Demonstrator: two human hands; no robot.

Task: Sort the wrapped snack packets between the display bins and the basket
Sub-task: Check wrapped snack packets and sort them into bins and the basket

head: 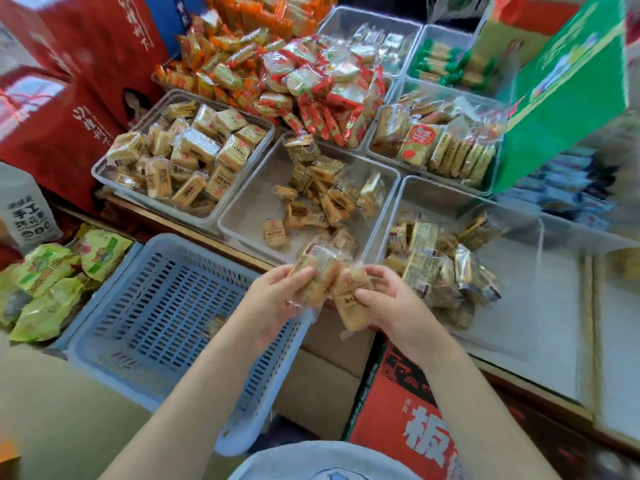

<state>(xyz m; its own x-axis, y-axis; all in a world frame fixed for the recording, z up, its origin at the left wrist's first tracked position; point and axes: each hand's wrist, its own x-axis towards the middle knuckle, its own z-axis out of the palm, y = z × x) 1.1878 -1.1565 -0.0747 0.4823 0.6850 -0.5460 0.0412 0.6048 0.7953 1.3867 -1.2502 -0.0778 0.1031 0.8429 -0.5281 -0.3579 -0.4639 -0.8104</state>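
Note:
My left hand point(273, 299) grips a clear-wrapped tan snack packet point(317, 271) just above the right rim of the blue slatted basket point(145, 306). Beside it, my right hand point(388, 303) holds a second tan packet point(349, 299); the two packets touch. Both hands hover in front of the middle clear bin point(252, 209), which holds several loose brown packets. One small packet point(214, 325) lies on the basket floor. The clear bin to the right point(415, 195) holds a pile of darker wrapped packets.
A clear bin of pale square packets point(180, 157) sits at the left rear. Red and orange packets point(294, 74) are heaped behind. Green bags point(52, 285) lie left of the basket. A red carton point(398, 403) stands below my right arm, a green box point(568, 95) at the right.

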